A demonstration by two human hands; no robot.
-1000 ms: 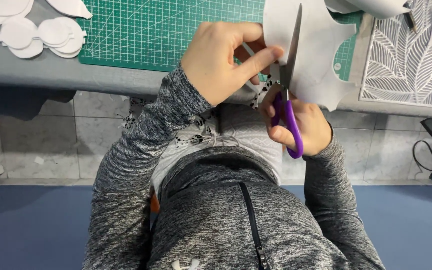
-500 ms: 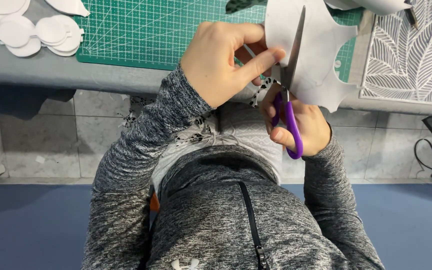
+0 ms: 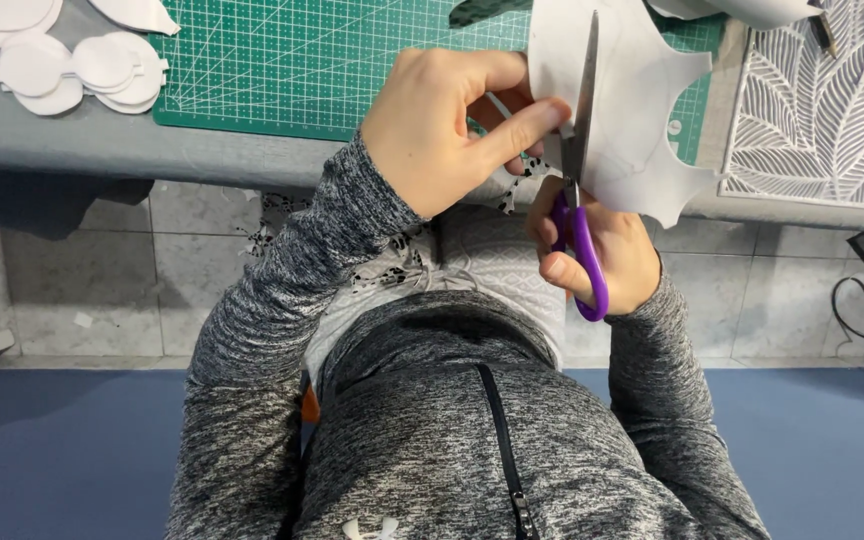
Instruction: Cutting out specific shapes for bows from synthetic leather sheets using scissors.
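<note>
Fingers [image 3: 512, 125] of the left hand [image 3: 442, 125] pinch the white sheet [image 3: 632, 110] over the bench [image 3: 72, 150] edge, beside a green cutting mat [image 3: 332, 65]. Right hand [image 3: 602, 255] fingers are closed through the purple scissors [image 3: 577, 200] (blades upright, cutting into the sheet).

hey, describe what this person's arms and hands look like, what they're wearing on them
Both arms are covered by long sleeves of a heathered grey and black knit top, snug fitting, ending at the wrists. The left sleeve and right sleeve match. The left hand and right hand are bare: no gloves, and no rings or watch that I can see.
</note>
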